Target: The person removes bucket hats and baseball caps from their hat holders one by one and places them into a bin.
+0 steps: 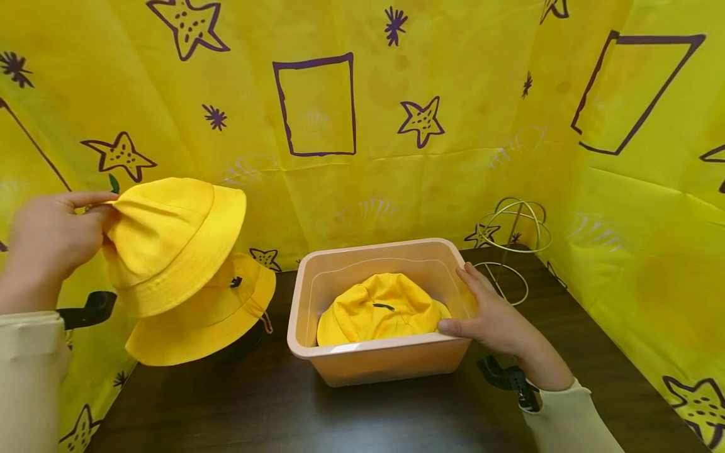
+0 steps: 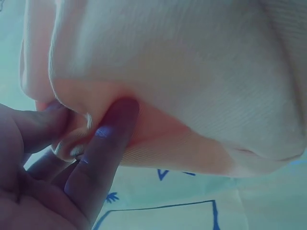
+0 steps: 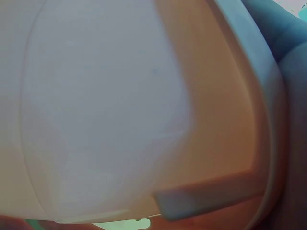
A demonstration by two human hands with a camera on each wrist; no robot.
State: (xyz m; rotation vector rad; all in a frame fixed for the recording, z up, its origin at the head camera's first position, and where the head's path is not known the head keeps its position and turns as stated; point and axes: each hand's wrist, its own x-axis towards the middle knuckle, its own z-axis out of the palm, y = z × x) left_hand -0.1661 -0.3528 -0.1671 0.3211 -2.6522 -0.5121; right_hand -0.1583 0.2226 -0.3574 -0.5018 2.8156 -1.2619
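Note:
My left hand pinches the crown of a yellow bucket hat, raised at the left with its brim tilted to the right. In the left wrist view, thumb and fingers bunch the hat's cloth, which looks pale there. Behind and below hangs a second yellow hat with a small dark mark and a cord; what supports it is hidden. My right hand grips the right front corner of a peach plastic bin, thumb over the rim. Inside the bin lies another yellow hat, crown up and crumpled.
On the dark table, a gold wire stand rises behind the bin at the right. Yellow cloth walls with drawn stars and frames enclose the back and sides. A small green leaf shape shows behind the raised hat.

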